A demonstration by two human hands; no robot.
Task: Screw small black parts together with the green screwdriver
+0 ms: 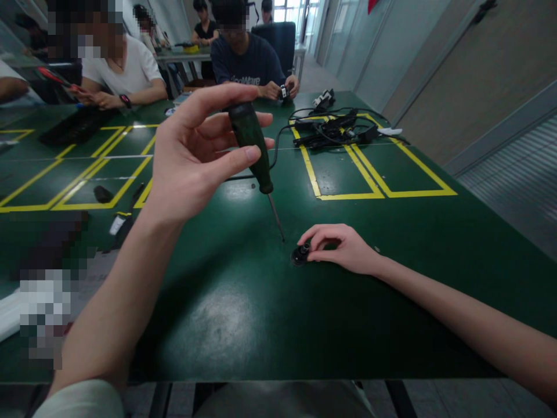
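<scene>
My left hand (195, 139) is closed around the dark green handle of a screwdriver (252, 142), its index finger lying across the handle's top end. The thin shaft slants down to the right, and its tip is just left of a small round black part (300, 254). That part rests on the green table with a short metallic post sticking up from it. The thumb and fingers of my right hand (337, 249) pinch it from the right side. I cannot tell what the black part belongs to.
Yellow tape outlines mark the green table (243, 342). Tangled black cables (335, 130) lie at the far right, near a black-and-white piece (324, 100). At left are a dark box (50, 241) and small black parts (103, 194). Across the table, people (248, 58) handle small items.
</scene>
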